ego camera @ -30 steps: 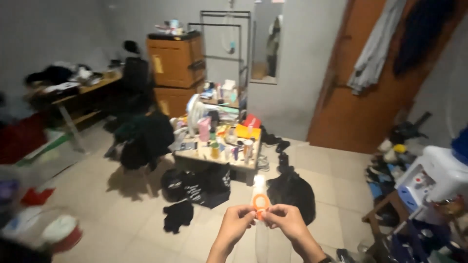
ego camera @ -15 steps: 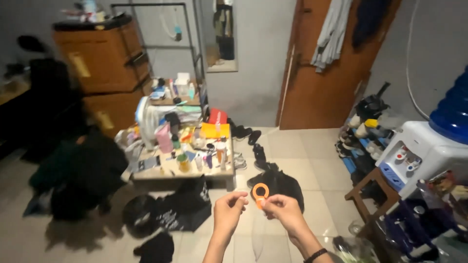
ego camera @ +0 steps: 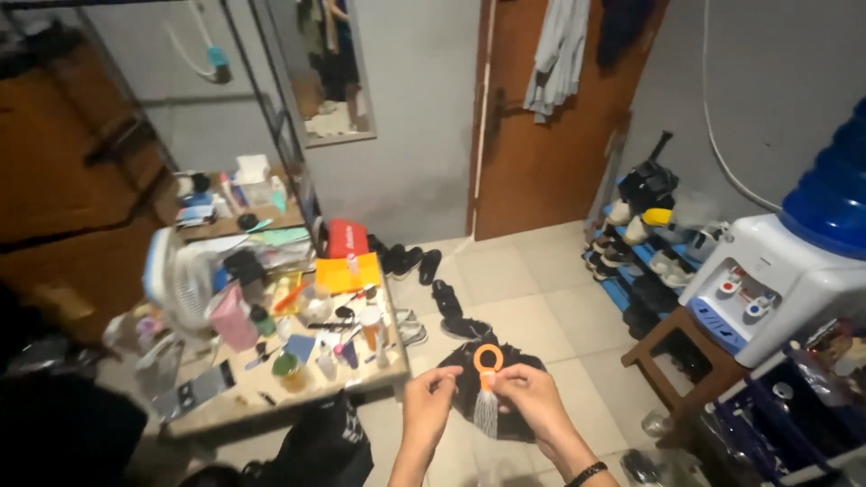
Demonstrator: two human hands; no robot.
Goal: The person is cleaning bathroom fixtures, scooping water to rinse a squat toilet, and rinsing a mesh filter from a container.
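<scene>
My two hands are raised in front of me, low in the middle of the view. Between them is an orange plastic ring (ego camera: pixel 487 358) with a thin clear plastic sheet (ego camera: pixel 485 413) hanging below it. My right hand (ego camera: pixel 530 397) pinches the stem just under the ring. My left hand (ego camera: pixel 428 402) pinches the plastic from the other side, fingertips nearly meeting the right hand's. A dark band sits on my right wrist.
A low wooden table (ego camera: pixel 280 401) crowded with bottles, a fan and small items stands left. A black bag (ego camera: pixel 510 410) lies on the tiled floor behind my hands. A water dispenser (ego camera: pixel 776 280) on a stool is right, with a shoe rack (ego camera: pixel 645 261) and orange door (ego camera: pixel 550 135) behind.
The view has swung right and nearer to the table and door. My left hand has closed back onto the plastic under the ring, which stays held up.
</scene>
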